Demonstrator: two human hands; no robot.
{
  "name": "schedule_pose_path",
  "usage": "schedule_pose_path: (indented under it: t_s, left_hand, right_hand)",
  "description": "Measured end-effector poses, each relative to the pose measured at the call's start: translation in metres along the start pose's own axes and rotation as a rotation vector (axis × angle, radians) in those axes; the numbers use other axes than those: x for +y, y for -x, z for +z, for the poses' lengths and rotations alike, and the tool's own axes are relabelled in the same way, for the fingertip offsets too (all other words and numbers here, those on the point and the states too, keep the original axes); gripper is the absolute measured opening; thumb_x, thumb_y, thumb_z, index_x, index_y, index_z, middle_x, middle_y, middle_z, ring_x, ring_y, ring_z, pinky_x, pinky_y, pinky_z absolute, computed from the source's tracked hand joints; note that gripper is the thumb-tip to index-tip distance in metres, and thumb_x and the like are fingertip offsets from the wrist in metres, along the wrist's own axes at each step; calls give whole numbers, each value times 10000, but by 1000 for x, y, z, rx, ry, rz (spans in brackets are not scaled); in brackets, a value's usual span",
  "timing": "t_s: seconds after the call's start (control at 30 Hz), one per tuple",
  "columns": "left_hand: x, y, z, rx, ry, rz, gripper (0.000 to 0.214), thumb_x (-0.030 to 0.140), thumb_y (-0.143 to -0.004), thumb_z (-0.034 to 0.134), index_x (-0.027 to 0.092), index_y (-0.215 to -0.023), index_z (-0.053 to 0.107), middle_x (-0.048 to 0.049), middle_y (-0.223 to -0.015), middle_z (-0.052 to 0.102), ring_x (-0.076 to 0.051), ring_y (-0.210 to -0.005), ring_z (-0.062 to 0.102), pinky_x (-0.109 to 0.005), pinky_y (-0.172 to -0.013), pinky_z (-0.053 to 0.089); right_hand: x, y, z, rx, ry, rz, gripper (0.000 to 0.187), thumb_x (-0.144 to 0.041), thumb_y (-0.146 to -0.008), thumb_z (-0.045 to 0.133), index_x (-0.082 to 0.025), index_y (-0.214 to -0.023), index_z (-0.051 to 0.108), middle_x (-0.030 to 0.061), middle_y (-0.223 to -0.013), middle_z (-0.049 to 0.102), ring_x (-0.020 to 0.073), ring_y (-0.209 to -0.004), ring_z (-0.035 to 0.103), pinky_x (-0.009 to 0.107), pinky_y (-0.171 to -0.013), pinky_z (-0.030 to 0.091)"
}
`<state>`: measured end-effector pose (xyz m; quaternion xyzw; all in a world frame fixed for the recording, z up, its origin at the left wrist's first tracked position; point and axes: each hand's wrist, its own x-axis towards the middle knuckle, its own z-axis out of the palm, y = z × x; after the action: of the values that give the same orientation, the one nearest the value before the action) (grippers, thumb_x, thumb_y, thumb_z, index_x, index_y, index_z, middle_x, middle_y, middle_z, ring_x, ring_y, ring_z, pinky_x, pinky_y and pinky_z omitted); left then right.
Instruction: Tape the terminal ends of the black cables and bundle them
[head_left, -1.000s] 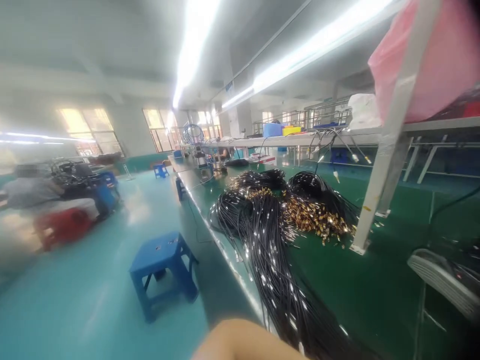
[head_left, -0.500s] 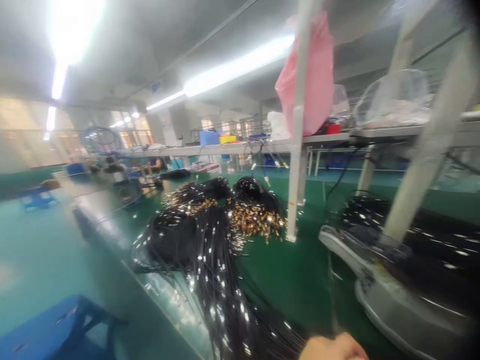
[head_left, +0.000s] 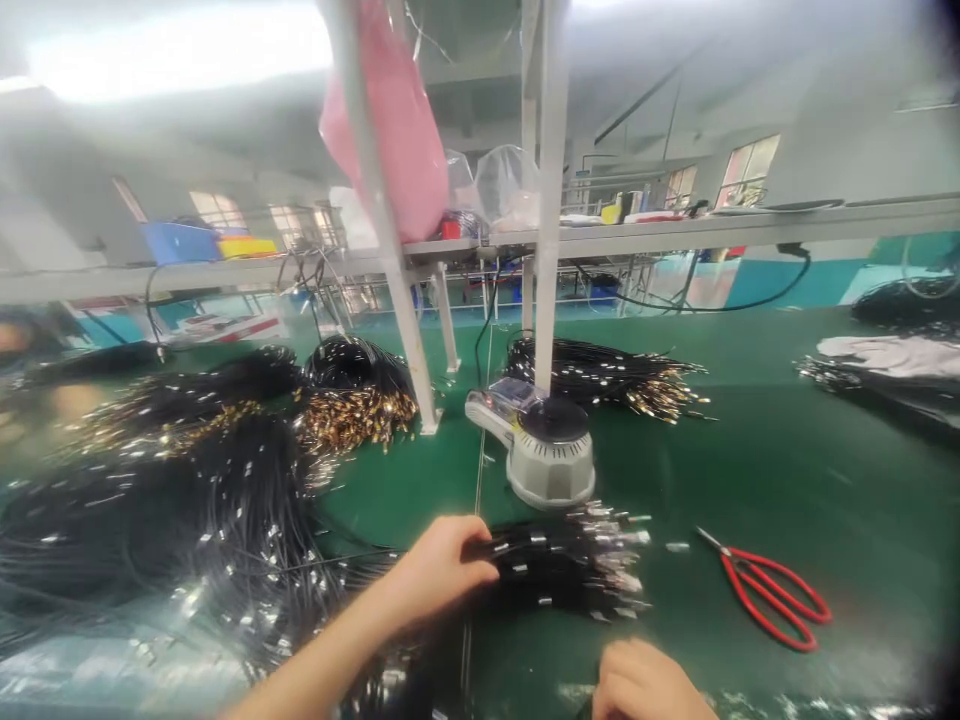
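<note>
Right hand (head_left: 646, 682): curled, in front of the round dispenser (head_left: 553, 475), a little to its right; cannot tell whether closed on anything
Left hand (head_left: 446, 558): clamped on the black cable bundle, nearer than the dispenser and left of it
Black cable bundle (head_left: 555, 568): lying on the green counter (head_left: 690, 470) just in front of the dispenser
Red-handled scissors (head_left: 739, 562): right of the dispenser, nearer
Gold-tipped cables (head_left: 600, 372): behind the dispenser, rightward
Pink bag (head_left: 409, 150): beyond the dispenser, leftward

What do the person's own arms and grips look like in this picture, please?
Both are bare. The left grip wears no glove, and the left forearm shows no sleeve or watch along the part in view. The right grip is also ungloved; the lower edge cuts off the arm behind it, so any sleeve there cannot be seen.
</note>
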<state>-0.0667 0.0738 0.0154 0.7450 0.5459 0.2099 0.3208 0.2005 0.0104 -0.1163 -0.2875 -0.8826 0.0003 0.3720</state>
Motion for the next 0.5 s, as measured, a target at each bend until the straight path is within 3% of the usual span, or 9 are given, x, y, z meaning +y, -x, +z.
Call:
schedule_pose_path:
  t_s: [0.17, 0.3, 0.5]
  left_hand:
    - [12, -3, -13, 72, 40, 33, 62, 217, -707, 646, 190, -742, 602, 33, -707, 589, -178, -687, 507, -279, -641, 362]
    - [17, -4, -18, 140, 154, 81, 139, 238, -681, 714, 186, -677, 585, 51, -661, 549, -148, -651, 466, -257, -608, 331]
    - [15, 6, -36, 464, 431, 85, 301, 374, -802, 646, 204, -622, 474, 87, -472, 395, -92, -453, 340, -241, -485, 253]
  right_hand:
    - [-14, -17, -26, -109, -27, 72, 233, -258, -932, 509, -220, -704, 537, -20, -610, 625, 114, -572, 572, 234, -542, 357]
    - [-17, -15, -31, -137, -46, 120, 134, -141, -824, 575, -222, -721, 546, -31, -636, 631, 110, -596, 577, 225, -565, 372]
    - [-10, -9, -22, -130, -18, 78, 150, -157, -844, 582, -226, -717, 541, -37, -621, 624, 113, -579, 585, 219, -556, 398]
